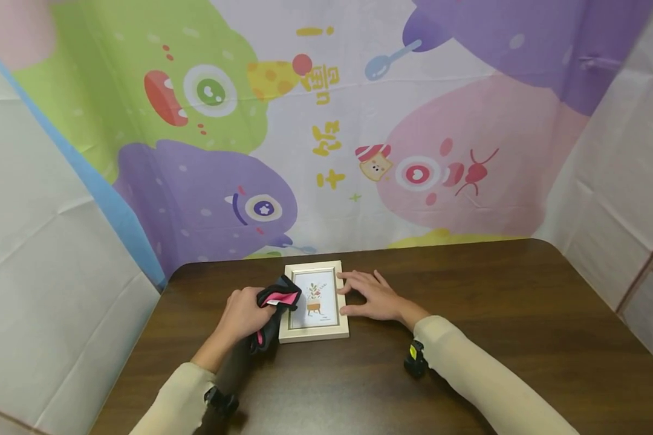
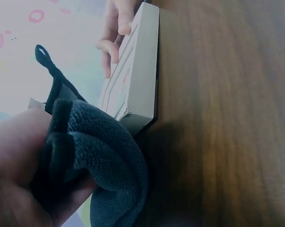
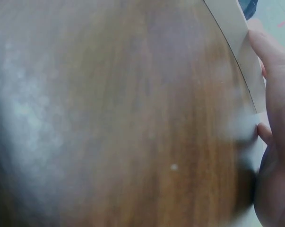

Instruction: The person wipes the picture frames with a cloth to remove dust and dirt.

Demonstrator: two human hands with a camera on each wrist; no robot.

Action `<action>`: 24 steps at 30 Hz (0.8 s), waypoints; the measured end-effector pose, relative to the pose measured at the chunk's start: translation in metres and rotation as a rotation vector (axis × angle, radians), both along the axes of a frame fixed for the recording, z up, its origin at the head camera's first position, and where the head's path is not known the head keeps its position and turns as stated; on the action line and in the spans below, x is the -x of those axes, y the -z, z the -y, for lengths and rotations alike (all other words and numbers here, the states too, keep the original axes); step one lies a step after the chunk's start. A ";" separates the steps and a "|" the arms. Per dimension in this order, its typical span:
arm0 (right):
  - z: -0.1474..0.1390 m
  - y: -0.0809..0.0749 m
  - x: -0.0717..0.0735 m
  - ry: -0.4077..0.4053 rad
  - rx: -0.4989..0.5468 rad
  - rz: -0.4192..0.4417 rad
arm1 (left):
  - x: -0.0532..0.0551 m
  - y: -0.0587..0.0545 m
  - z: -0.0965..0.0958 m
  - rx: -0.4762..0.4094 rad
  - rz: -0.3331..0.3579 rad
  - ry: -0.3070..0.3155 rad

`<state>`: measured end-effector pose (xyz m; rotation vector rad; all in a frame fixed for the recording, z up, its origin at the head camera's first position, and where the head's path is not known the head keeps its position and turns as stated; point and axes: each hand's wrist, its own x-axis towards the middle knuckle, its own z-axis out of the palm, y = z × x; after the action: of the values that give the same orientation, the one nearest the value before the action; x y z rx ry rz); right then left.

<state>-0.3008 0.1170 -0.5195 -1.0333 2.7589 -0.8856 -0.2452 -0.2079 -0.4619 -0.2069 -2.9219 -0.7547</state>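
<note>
A cream picture frame lies face up on the brown table, showing a drawing of a potted plant. My left hand grips a folded dark grey cloth with a pink inner side and a hanging loop. The cloth overlaps the frame's left side in the head view. At the opposite side, my right hand rests its fingertips and thumb against the frame's right border, fingers spread and only lightly bent. The right wrist view catches the thumb side of that hand along the frame's edge.
The wooden table spreads around the frame, with rounded far corners. Behind it hangs a backdrop printed with cartoon monsters. Pale sheets flank the table on both sides. A small dark camera sits on the right wrist.
</note>
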 end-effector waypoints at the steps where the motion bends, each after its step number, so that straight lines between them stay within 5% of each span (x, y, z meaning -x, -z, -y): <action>1: 0.000 0.000 0.000 0.000 0.001 -0.002 | 0.002 0.000 0.000 0.006 -0.001 0.005; 24: 0.001 -0.003 -0.001 0.007 -0.016 0.014 | 0.051 0.002 -0.005 0.047 -0.027 -0.002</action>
<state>-0.2996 0.1163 -0.5165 -1.0119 2.7551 -0.8671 -0.2958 -0.2028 -0.4638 -0.2164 -2.9157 -0.6778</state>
